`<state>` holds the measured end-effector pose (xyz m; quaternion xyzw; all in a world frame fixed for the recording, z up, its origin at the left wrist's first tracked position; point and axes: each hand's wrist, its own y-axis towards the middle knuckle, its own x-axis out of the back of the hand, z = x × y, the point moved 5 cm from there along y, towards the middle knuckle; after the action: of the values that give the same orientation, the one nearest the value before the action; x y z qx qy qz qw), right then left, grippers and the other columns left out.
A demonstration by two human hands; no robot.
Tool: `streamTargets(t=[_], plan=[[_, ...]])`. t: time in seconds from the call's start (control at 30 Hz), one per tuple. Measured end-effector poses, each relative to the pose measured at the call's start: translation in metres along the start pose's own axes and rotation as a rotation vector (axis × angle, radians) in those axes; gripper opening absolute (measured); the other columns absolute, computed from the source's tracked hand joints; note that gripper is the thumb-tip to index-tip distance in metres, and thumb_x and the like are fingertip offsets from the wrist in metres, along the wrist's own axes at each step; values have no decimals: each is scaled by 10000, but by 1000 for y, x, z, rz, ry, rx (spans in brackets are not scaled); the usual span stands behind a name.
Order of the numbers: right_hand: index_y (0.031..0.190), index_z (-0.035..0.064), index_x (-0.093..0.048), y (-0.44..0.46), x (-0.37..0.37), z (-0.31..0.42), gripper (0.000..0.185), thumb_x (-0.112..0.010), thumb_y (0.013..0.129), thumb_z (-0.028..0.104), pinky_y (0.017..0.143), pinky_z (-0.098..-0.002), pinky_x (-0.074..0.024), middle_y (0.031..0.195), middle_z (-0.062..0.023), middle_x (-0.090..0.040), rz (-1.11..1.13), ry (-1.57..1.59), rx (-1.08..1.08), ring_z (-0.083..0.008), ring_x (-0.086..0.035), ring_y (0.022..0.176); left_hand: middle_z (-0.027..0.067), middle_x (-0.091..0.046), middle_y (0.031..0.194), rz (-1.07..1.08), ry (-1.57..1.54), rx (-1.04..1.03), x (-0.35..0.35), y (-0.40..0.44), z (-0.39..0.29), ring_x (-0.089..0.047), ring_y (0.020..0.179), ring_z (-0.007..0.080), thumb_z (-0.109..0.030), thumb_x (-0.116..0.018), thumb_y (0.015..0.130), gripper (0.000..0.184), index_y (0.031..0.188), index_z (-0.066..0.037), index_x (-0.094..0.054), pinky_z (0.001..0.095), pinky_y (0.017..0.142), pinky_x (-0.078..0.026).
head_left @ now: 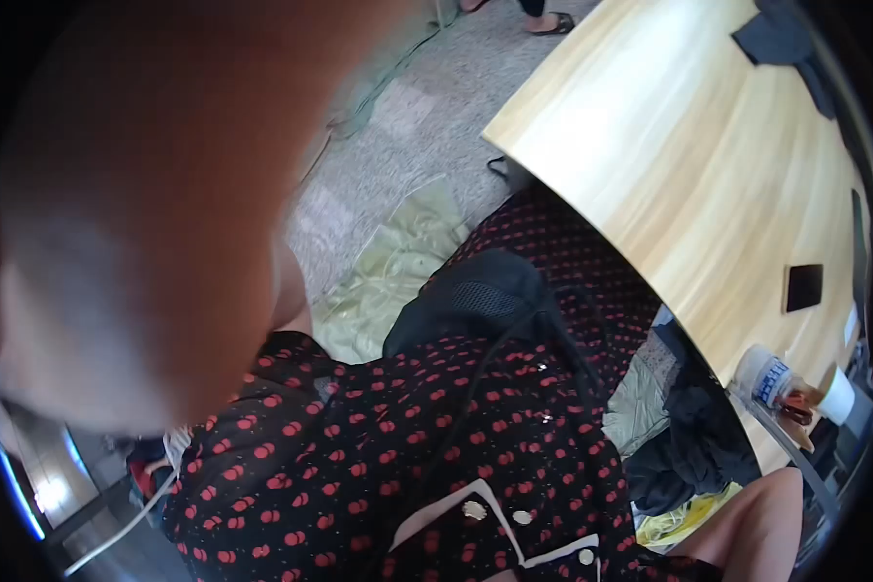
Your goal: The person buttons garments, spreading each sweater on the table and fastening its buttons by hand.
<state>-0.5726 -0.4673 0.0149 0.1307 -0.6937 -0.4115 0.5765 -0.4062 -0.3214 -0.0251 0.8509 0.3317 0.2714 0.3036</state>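
Observation:
Very close to the camera, blurred skin of my left hand or arm [155,213] fills the upper left. Its fingers cannot be made out, nor can anything it may hold. At the lower right a piece of my bare right arm [761,529] shows beside the table edge, while my right hand is out of sight. I wear a black shirt with red cherry prints [359,456]. A black mesh item [480,296] with a dark cord lies across my lap, over patterned dark fabric [592,252].
A wooden table [669,165] at right bears a black rectangle [803,288], a clear container with blue lettering [761,376], a paper cup [836,396] and dark cloth [781,39]. Pale green fabric [388,272] and dark cloth [694,436] lie lower. A person's sandalled foot [553,24] stands beyond.

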Motion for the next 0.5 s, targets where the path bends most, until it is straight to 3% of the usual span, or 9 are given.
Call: streamTargets(t=[0.5], plan=[[1222, 64, -534, -10, 34, 43, 375, -554, 886, 230, 948, -373, -405, 1262, -99, -522, -84, -288, 6, -240, -476, 1149, 233, -461, 1050, -300, -48, -154, -34, 37, 51, -631, 838, 222, -324, -593, 852, 530, 1154, -17, -285, 275, 713, -518]])
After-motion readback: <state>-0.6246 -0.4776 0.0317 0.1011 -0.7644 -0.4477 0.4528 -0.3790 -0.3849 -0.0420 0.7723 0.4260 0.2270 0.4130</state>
